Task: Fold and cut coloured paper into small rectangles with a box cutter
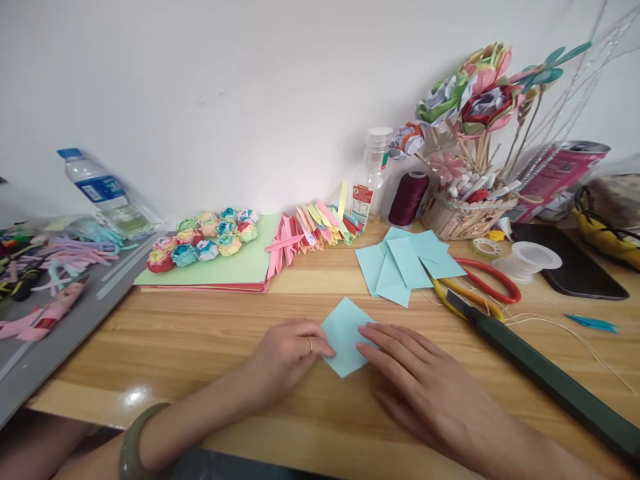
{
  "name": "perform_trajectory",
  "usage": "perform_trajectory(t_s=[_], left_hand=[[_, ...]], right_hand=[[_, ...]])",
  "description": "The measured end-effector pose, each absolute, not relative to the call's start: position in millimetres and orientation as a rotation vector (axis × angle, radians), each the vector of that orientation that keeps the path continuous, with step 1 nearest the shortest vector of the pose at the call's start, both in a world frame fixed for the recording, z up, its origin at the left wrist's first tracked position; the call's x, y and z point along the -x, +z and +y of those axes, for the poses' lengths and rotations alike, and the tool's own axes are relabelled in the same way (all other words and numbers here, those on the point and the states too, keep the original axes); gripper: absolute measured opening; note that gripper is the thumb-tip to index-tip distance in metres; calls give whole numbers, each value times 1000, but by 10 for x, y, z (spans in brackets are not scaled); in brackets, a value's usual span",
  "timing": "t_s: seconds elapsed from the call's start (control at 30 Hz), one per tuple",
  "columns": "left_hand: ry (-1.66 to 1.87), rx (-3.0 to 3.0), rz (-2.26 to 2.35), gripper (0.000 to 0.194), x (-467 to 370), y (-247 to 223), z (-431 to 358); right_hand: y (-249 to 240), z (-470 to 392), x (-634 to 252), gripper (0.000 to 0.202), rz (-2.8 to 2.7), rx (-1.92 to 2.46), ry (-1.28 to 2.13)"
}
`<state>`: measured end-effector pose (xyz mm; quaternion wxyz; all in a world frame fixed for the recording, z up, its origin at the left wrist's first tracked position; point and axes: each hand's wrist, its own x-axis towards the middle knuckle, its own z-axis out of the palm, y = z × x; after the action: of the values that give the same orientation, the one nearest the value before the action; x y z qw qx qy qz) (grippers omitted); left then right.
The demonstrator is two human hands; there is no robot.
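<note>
A small light-blue square of paper point(346, 337) lies on the wooden table, turned so that one corner points toward me. My left hand point(290, 350), with a ring on one finger, has its fingers curled and pinches the paper's left corner. My right hand point(420, 373) lies with its fingers stretched out, the tips resting on the paper's right corner; its thumb is mostly hidden underneath. Just beyond, several more light-blue paper pieces point(407, 263) overlap in a loose pile.
Scissors point(493, 283) and a long dark-green-handled cutter point(540, 360) lie at right, near a phone point(570, 260) and a spool point(530, 260). Behind stand a flower basket point(465, 213), purple thread point(409, 199) and a bottle point(373, 173). Folded strips point(315, 227) and paper flowers point(205, 247) sit left.
</note>
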<state>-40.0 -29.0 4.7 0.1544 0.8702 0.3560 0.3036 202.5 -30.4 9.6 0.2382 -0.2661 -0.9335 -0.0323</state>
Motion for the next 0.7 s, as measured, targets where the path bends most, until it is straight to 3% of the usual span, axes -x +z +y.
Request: perform_trajectory(t_s=[0.2, 0.33, 0.5, 0.7], left_hand=[[852, -2553, 840, 32, 414, 54, -188], [785, -2688, 979, 29, 330, 104, -213], [736, -2716, 918, 15, 243, 122, -310], [842, -2390, 1119, 19, 250, 75, -262]], right_hand=[[86, -233, -2070, 21, -2543, 553, -184], [65, -300, -2066, 18, -2509, 562, -275], [113, -313, -2043, 18, -2564, 711, -64], [81, -311, -2115, 17, -2344, 1115, 235]])
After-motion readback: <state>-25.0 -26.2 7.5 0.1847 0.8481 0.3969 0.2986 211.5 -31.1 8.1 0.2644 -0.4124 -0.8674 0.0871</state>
